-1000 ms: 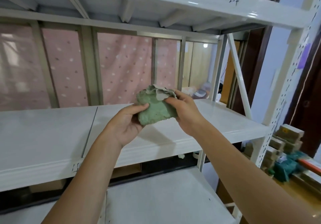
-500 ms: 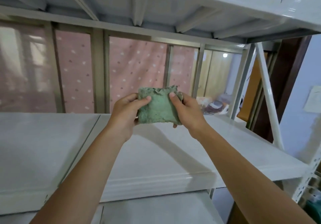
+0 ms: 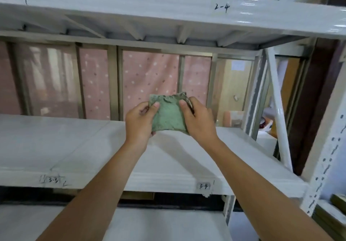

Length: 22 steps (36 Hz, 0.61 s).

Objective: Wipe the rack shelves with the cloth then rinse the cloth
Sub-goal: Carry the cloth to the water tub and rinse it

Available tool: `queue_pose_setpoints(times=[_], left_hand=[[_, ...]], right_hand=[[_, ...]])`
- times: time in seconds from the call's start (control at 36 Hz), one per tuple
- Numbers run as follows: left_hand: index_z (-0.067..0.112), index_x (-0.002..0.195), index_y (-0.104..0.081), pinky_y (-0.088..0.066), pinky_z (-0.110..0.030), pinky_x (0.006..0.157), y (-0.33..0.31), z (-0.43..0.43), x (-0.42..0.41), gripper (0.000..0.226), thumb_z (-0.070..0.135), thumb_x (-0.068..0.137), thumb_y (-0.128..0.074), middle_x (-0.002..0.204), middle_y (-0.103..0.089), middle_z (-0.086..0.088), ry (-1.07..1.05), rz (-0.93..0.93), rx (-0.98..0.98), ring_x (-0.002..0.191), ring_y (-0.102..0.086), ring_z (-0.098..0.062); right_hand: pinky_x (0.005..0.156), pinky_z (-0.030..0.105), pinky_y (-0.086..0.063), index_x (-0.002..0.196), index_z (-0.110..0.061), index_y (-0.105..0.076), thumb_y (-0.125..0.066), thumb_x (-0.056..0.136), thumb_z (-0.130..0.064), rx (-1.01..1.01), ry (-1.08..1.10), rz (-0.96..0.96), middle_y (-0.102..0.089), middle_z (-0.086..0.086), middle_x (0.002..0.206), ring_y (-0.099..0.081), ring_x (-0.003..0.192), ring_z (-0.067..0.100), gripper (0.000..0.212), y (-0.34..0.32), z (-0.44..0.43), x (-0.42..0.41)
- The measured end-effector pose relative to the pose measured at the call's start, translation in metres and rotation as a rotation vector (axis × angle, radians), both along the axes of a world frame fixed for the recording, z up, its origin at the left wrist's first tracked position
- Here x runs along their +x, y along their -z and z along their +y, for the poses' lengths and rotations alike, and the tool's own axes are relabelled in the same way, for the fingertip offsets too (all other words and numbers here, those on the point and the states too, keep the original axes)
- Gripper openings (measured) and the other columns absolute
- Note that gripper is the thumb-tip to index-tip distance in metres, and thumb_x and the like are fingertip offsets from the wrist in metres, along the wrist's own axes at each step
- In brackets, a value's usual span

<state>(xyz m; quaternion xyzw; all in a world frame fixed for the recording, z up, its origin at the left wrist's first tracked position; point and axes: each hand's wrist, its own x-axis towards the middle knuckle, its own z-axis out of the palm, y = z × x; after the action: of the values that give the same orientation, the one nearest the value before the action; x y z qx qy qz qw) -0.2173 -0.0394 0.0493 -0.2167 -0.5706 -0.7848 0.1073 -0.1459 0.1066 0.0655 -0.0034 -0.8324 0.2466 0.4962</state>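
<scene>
Since a second ago I am seeing the cloth [image 3: 169,114] flattening between both hands, left hand [image 3: 139,123] and right hand [image 3: 198,123] fingers [image 3: 182,108] clamping its sides above the middle shelf [image 3: 65,147]; the upper shelf [image 3: 131,7] is hanging overhead.

Brightness: soft, even daylight, neither dim nor harsh.
Source: glow through the pink curtain [image 3: 149,80] behind the rack.
Glare: white streaks on the upper shelf [image 3: 247,12] edge at right.
Shadows: faint grey shadow on the middle shelf [image 3: 74,147] below the hands [image 3: 139,122] and forearms.
Blur: overall slight softness; left background smeared, labels barely legible.
Distortion: wide-angle bowing of shelf edges and the right upright [image 3: 325,156].
</scene>
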Motion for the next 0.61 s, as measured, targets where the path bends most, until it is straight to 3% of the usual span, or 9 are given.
queue_pose_setpoints(times=[0.08,0.17,0.42,0.61], left_hand=[[0.019,0.072,-0.062,-0.031,-0.021,0.041,0.004,0.003,0.025,0.027,0.03,0.094,-0.072,0.059,-0.049,0.002,-0.017,-0.009,0.011,0.049,-0.042,-0.011],[0.02,0.083,-0.07,-0.033,-0.024,0.043,0.007,0.003,0.042,0.019,0.036,0.093,-0.073,0.071,-0.055,-0.004,-0.016,-0.053,0.002,0.056,-0.047,-0.016],[0.009,0.091,-0.075,-0.031,-0.021,0.038,0.006,0.001,0.07,0.03,0.039,0.092,-0.074,0.068,-0.05,-0.01,-0.029,-0.099,-0.055,0.05,-0.042,-0.019],[0.021,0.082,-0.075,-0.03,-0.02,0.039,0.005,-0.004,0.084,0.02,0.039,0.091,-0.076,0.069,-0.05,-0.008,-0.058,-0.111,-0.068,0.05,-0.04,-0.016]], right_hand=[[0.049,0.019,-0.029,0.071,-0.032,-0.034,-0.047,0.101,-0.045,-0.02,-0.039,0.001,-0.044,-0.007,0.054,-0.045,0.054,0.013,0.035,0.006,0.006,0.019],[0.048,0.017,-0.03,0.069,-0.036,-0.032,-0.047,0.101,-0.045,-0.029,-0.063,-0.02,-0.043,-0.009,0.055,-0.044,0.053,0.005,0.037,0.008,0.008,0.037],[0.048,0.015,-0.029,0.077,-0.022,-0.047,-0.048,0.102,-0.042,-0.041,-0.043,-0.108,-0.047,-0.012,0.058,-0.045,0.055,0.002,0.032,0.004,0.012,0.068],[0.048,0.019,-0.025,0.076,-0.019,-0.045,-0.047,0.102,-0.045,-0.096,0.022,-0.142,-0.045,-0.009,0.059,-0.046,0.059,0.019,0.037,0.013,0.008,0.074]])
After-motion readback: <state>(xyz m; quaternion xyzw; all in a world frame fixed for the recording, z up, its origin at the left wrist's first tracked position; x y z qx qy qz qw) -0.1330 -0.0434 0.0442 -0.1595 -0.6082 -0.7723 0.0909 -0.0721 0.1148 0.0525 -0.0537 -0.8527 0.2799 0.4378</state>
